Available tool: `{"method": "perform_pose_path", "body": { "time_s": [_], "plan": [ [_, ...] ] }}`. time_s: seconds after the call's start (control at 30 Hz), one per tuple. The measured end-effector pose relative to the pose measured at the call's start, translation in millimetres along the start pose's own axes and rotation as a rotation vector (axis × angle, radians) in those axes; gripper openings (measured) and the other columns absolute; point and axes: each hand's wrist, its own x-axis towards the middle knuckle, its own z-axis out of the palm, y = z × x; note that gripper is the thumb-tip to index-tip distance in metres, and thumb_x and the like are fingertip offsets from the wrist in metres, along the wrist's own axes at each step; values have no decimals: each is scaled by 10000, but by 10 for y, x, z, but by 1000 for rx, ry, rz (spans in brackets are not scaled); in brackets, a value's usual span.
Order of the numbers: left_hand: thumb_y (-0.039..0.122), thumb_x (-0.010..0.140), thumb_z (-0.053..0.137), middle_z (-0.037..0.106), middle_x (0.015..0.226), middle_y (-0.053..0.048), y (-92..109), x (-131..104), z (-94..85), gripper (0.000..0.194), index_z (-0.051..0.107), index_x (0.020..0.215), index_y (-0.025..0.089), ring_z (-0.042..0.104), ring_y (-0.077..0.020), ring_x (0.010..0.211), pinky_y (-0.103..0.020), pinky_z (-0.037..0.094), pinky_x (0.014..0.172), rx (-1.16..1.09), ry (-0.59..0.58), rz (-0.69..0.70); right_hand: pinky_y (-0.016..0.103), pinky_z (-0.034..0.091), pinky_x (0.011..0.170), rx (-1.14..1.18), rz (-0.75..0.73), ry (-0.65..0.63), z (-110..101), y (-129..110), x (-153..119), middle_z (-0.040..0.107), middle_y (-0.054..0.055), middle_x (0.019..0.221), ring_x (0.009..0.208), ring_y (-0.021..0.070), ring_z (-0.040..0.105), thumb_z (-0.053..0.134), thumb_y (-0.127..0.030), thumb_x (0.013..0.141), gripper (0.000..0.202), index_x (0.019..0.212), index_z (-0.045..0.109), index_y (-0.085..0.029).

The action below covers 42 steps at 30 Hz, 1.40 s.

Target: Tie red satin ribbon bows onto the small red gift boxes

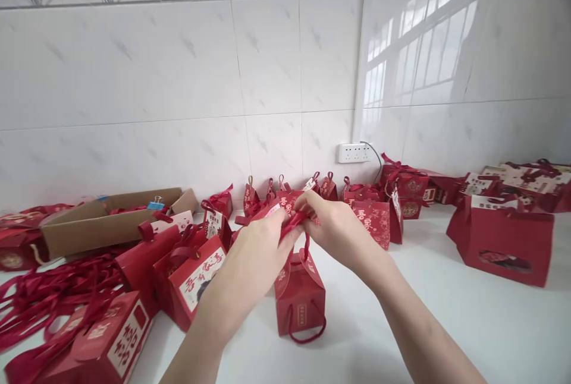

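A small red gift box point(300, 296) with a cord handle hanging down its front stands upright on the white table. Above its top, both hands come together at a dark red ribbon point(292, 226). My left hand point(264, 240) is closed, pinching the ribbon between thumb and fingers. From the other side my right hand point(328, 224) also pinches the ribbon, its fingertips close to the left ones. One strand runs down from the fingers to the top of the box. The hands partly hide the ribbon and the red boxes behind.
A cardboard tray point(98, 230) with a blue binder clip point(156, 203) stands at the left. Loose red ribbons point(66, 289) lie in front of it, beside several red boxes. More boxes line the tiled wall, under a power strip point(355, 153). A windowed red box point(504, 241) stands right.
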Motion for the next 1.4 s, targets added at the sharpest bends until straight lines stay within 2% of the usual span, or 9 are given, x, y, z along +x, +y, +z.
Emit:
{"method": "perform_pose_path", "body": {
  "time_s": [0.17, 0.27, 0.53, 0.7, 0.83, 0.97, 1.1, 1.23, 1.4],
  "plan": [
    [487, 921, 200, 399, 499, 49, -87, 17, 20, 434, 343, 622, 207, 341, -112, 442, -264, 227, 439, -1, -59, 38, 238, 438, 591, 14, -6, 50, 66, 3, 33, 695, 25, 804, 729, 183, 662, 514, -71, 771, 162, 868, 488, -198],
    [521, 916, 186, 377, 512, 46, -123, 15, -19, 457, 287, 608, 200, 339, -109, 459, -259, 233, 441, -29, -61, 34, 228, 430, 571, 25, 20, 52, 101, -31, 39, 685, 16, 768, 703, 178, 658, 544, -82, 756, 155, 797, 459, -206],
    [448, 933, 275, 462, 682, 38, -215, 72, -89, 404, 417, 656, 191, 450, -99, 588, -235, 331, 537, -85, 22, 129, 208, 413, 514, 139, 87, 100, 151, -51, 41, 645, -31, 665, 596, 151, 640, 581, -110, 741, 154, 770, 470, -213],
    [413, 929, 335, 474, 675, 36, -214, 53, -96, 383, 455, 650, 180, 463, -94, 599, -239, 322, 558, -107, 72, 179, 221, 493, 646, 277, 20, 165, 73, -33, -5, 695, -14, 781, 731, 146, 663, 589, -114, 731, 108, 789, 604, -204],
    [416, 931, 331, 492, 642, 36, -191, 57, -68, 394, 448, 639, 178, 466, -96, 595, -241, 315, 558, -134, 67, 190, 258, 523, 698, 294, 30, 142, -48, 27, -46, 716, 4, 824, 767, 174, 672, 630, -254, 750, 118, 843, 691, -214],
    [423, 933, 296, 497, 622, 26, -217, 91, -73, 425, 452, 623, 178, 459, -103, 563, -252, 308, 536, -99, 44, 145, 251, 527, 626, 256, 67, 148, -148, 95, -52, 728, 20, 827, 730, 179, 675, 590, -373, 798, 205, 826, 719, -216],
    [449, 918, 294, 487, 572, 18, -288, 92, -149, 446, 498, 625, 181, 450, -123, 543, -266, 294, 525, -3, 13, 75, 267, 520, 645, 149, 139, 171, -238, 128, -44, 733, 31, 819, 756, 196, 677, 577, -324, 806, 199, 801, 728, -194],
    [492, 896, 294, 452, 523, 26, -431, 87, -202, 463, 527, 635, 188, 418, -123, 487, -262, 283, 501, 47, -22, -36, 281, 500, 609, 96, 201, 98, -294, 223, -29, 731, 35, 788, 716, 201, 666, 562, -278, 802, 200, 765, 731, -177],
    [476, 871, 327, 446, 496, 26, -691, 8, -121, 443, 519, 600, 183, 418, -119, 462, -246, 267, 468, 33, -80, -183, 292, 487, 616, 135, 343, 29, -244, 433, -109, 731, 41, 776, 730, 206, 665, 566, -234, 784, 174, 751, 725, -170]
  ]
}}
